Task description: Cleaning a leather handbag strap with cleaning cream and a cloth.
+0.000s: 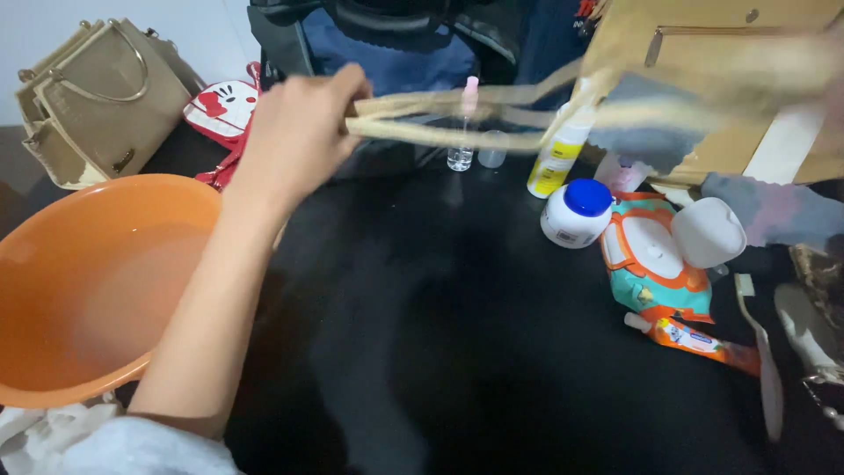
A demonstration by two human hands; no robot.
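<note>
My left hand (299, 132) is raised over the black table (492, 352), its fingers closed on the long tan straps (440, 119) of a tan bag (703, 79). The bag hangs tilted and motion-blurred at the top right, with a zip pocket on its side. The straps stretch from my fist across to the bag. My right hand does not show; the bag's right end is a blur at the frame edge. An orange basin (61, 290) holding water sits under my left forearm.
A beige handbag (97, 97) and a red-and-white cartoon pouch (224, 105) sit at the back left. A small spray bottle (463, 141), a white-and-yellow bottle (556, 163), a blue-lidded white jar (576, 215), a teal-and-orange wipes pack (655, 259) and an orange tube (699, 341) stand on the right.
</note>
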